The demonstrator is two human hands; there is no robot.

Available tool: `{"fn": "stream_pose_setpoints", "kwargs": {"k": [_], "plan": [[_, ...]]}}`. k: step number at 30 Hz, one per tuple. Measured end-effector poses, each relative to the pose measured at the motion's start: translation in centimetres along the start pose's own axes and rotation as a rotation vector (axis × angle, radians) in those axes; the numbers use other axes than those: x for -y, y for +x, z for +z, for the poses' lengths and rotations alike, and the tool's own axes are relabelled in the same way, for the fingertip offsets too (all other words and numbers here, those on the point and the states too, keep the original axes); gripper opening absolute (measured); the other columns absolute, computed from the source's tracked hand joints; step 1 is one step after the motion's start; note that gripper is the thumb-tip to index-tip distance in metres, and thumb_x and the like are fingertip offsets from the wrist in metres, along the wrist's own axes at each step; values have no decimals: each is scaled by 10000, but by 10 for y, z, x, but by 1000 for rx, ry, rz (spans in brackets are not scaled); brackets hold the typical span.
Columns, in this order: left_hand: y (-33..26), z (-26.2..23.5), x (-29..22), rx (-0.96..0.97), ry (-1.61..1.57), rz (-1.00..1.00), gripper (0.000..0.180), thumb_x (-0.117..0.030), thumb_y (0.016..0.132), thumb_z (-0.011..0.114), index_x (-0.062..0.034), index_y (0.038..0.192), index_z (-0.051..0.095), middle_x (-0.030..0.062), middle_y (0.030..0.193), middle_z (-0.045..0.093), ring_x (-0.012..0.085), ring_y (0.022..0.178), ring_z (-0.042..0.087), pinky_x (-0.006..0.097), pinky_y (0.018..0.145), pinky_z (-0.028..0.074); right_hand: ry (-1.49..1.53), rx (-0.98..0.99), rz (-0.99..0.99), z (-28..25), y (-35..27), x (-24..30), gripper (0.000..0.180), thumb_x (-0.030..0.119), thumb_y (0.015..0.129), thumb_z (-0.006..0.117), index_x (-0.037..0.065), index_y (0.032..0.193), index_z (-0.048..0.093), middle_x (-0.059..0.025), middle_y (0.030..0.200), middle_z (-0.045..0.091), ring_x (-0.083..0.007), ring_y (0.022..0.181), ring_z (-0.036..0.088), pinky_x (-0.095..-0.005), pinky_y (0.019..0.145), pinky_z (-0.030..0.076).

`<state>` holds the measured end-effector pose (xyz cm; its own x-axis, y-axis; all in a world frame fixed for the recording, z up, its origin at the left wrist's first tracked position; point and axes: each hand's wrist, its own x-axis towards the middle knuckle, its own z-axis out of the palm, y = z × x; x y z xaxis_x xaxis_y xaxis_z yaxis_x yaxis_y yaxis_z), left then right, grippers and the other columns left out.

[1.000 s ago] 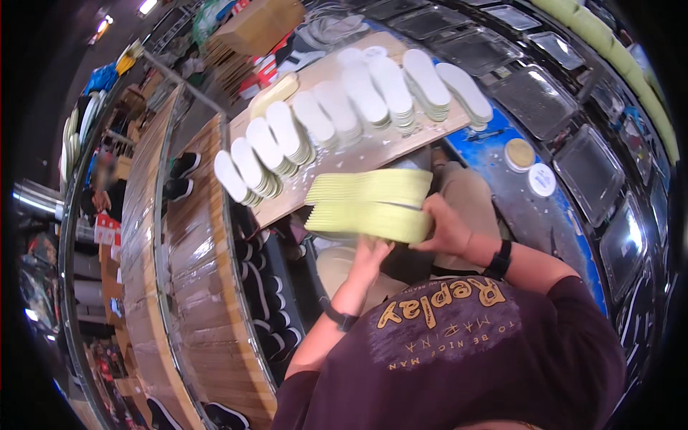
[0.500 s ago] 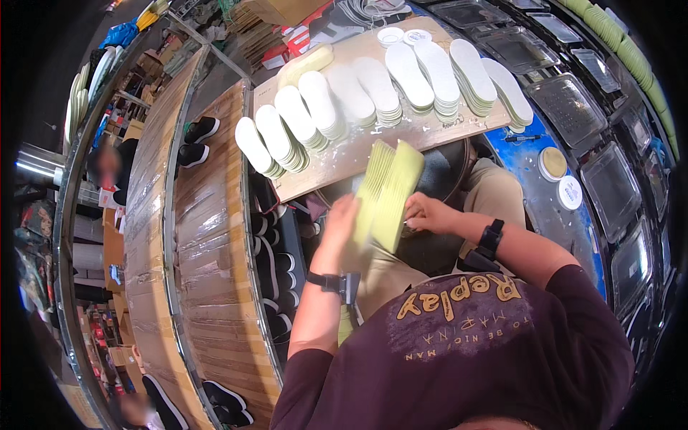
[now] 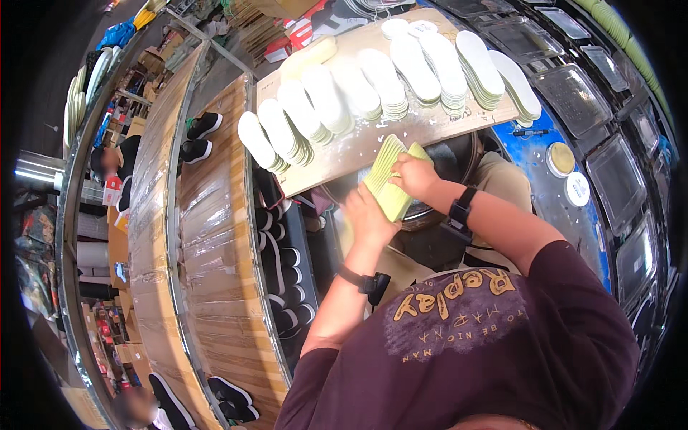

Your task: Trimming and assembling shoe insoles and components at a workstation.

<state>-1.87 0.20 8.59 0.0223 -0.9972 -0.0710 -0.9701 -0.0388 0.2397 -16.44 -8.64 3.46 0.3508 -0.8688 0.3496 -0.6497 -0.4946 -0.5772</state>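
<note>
A thick bundle of yellow-green insoles (image 3: 389,159) is held up just past the near edge of a wooden board (image 3: 358,152). My left hand (image 3: 370,215) grips its lower left side, fingers closed round the edges. Across the upper right side lies my right hand (image 3: 416,177), its fingers curled over the bundle and its thumb toward the left. Part of the bundle is hidden behind that hand. On the board, several stacks of white-topped insoles (image 3: 294,111) stand fanned side by side in a row.
Two round white lids (image 3: 423,29) sit at the board's far edge. Round tins (image 3: 576,188) and a black marker (image 3: 530,132) lie on the blue surface to the right. Clear plastic trays (image 3: 613,183) line the far right. Wrapped boards (image 3: 215,236) and black shoes (image 3: 290,276) are on the left.
Two separate portions of the insoles have come together into one bundle. My right hand has moved left and up onto it, and my left hand has shifted right.
</note>
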Motion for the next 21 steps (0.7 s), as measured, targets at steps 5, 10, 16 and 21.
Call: {"fn": "stream_pose_setpoints", "kwargs": {"k": [5, 10, 16, 21], "plan": [[-3, 5, 6, -239, -43, 104, 975, -232, 496, 866, 35, 1283, 356, 204, 1147, 471, 395, 1114, 447, 500, 974, 338, -144, 197, 30, 15, 13, 2, 188, 213, 846, 615, 36, 790, 642, -135, 851, 632, -293, 803, 637, -398, 707, 507], [-18, -26, 25, 51, -122, 139, 1083, -306, 581, 831, 84, 1407, 249, 297, 1318, 380, 445, 1236, 366, 495, 1062, 301, 457, 342, 154, -50, -18, -17, 225, 224, 866, 597, 7, 826, 641, -148, 794, 648, -267, 736, 634, -378, 671, 490], [-56, -60, 33, -12, -181, 500, 1094, -169, 492, 839, -9, 1422, 285, 256, 1273, 397, 449, 1176, 395, 521, 1026, 326, 102, -125, 396, -139, -54, -90, 176, 168, 854, 621, -5, 829, 634, -146, 753, 636, -292, 698, 613, -374, 657, 486], [-55, -61, 61, 74, -161, 369, 1143, -247, 495, 854, -21, 1443, 257, 253, 1328, 346, 456, 1263, 325, 523, 1092, 253, -88, 0, 360, -222, -39, -136, 156, 168, 777, 693, 27, 728, 646, -136, 658, 611, -263, 608, 587, -369, 582, 462]]}}
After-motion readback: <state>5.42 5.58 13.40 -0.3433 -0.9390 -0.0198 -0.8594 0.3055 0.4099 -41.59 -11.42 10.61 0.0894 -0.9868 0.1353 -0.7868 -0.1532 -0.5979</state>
